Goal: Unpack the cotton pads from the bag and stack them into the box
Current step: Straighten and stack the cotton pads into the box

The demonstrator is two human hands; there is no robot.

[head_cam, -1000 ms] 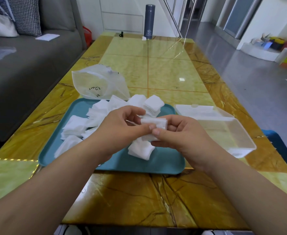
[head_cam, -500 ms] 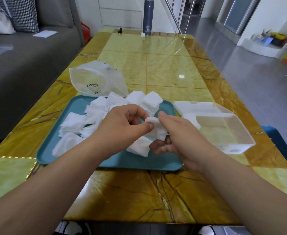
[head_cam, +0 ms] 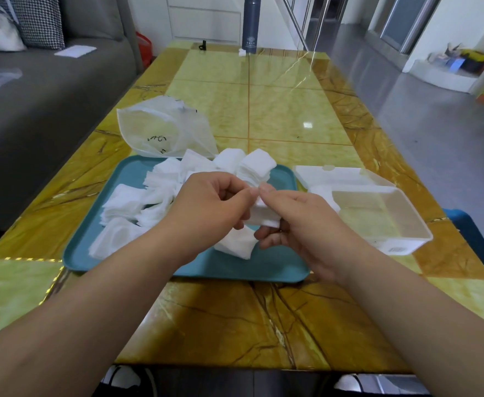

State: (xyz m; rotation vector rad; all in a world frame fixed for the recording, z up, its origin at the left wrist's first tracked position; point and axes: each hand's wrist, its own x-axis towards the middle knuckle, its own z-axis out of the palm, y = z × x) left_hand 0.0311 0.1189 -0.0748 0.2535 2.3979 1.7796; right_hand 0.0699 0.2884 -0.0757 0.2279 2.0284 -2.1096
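Pad stack pinched by left hand and right hand, one box, one bag

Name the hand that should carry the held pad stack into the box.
Right. The right hand cups the pad stack, and the open box lies directly to its right; the left hand would have to cross over.

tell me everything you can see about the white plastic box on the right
The translucent white rectangular plastic box stands open and upright on the glossy yellow marble table, just right of the teal plastic tray. Its lid lies folded back flat behind it. A small printed label marks its near wall. Nothing else visibly touches it.
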